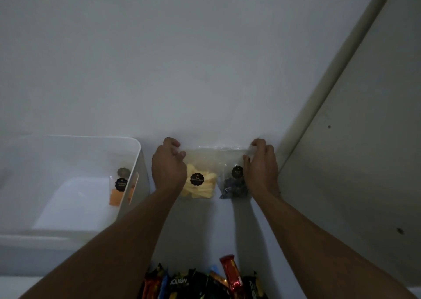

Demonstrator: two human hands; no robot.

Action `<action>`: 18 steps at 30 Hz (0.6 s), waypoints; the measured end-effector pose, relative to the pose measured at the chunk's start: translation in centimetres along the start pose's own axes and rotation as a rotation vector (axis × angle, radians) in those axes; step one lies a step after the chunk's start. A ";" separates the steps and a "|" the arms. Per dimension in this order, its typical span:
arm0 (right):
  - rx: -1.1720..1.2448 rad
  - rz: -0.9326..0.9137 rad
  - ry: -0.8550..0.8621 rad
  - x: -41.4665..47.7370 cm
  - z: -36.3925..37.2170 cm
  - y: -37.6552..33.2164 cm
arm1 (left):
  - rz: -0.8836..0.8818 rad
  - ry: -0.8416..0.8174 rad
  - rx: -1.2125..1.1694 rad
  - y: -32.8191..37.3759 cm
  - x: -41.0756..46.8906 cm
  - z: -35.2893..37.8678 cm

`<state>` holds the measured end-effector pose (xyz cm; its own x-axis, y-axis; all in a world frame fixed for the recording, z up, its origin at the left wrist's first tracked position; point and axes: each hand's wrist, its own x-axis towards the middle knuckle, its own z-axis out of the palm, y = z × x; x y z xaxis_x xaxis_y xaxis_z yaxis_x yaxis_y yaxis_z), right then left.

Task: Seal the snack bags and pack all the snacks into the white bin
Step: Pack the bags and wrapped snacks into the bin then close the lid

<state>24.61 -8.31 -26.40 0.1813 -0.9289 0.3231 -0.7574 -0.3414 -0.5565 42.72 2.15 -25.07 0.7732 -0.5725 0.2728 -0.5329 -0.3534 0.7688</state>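
Dim, greyish light over a pale wall [182, 48] filling the upper view, with a pale surface [205, 230] below it. At right, a slanted off-white panel [364, 150] with a rounded edge and a few dark specks. At left on the surface, the white bin [142, 159], open-topped, a slot handle in its right wall, already holding one clear bag of orange snacks [114, 197] leaning against that wall. Just right of the bin, between two bare forearms, clear snack bags [216, 154] upright side by side: yellow chips [200, 190] on the left, dark pieces [234, 188] on the right. Left hand [168, 164] and right hand [262, 164] well apart, fingers curled and pinching the clear top strip at its two outer corners; impossible to tell whether one bag's strip or both. Nearest the camera, at the bottom edge, a heap of wrapped bars [200, 286] in black, blue and orange, a red and gold bar [232, 273] sticking up from it; upside-down lettering like "nextar" on one black wrapper. Smallest of all, round black scalloped stickers [197, 179] on the bags, print too small to read.
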 end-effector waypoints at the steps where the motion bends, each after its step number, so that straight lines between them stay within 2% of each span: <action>1: -0.056 -0.046 -0.012 -0.1 -0.1 -0.1 | 0.031 -0.020 0.047 -0.2 -0.1 -0.2; 4: -0.170 -0.152 -0.071 -0.2 -0.6 -0.5 | 0.098 -0.078 0.118 -0.6 -0.4 -0.7; 10: -0.332 -0.227 -0.111 0.0 -0.9 -0.6 | 0.099 -0.167 0.122 -0.5 -0.3 -1.7; 14: -0.465 -0.345 -0.092 0.1 -0.7 -0.7 | 0.231 -0.214 0.226 -0.1 -0.2 -1.9; 18: -0.466 -0.425 -0.134 -0.3 -1.3 -0.7 | 0.382 -0.303 0.391 0.2 -0.1 -2.0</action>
<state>24.27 -7.57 -25.06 0.5798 -0.7463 0.3269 -0.7895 -0.6138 -0.0007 43.15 3.61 -23.80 0.4019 -0.8762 0.2661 -0.8831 -0.2940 0.3656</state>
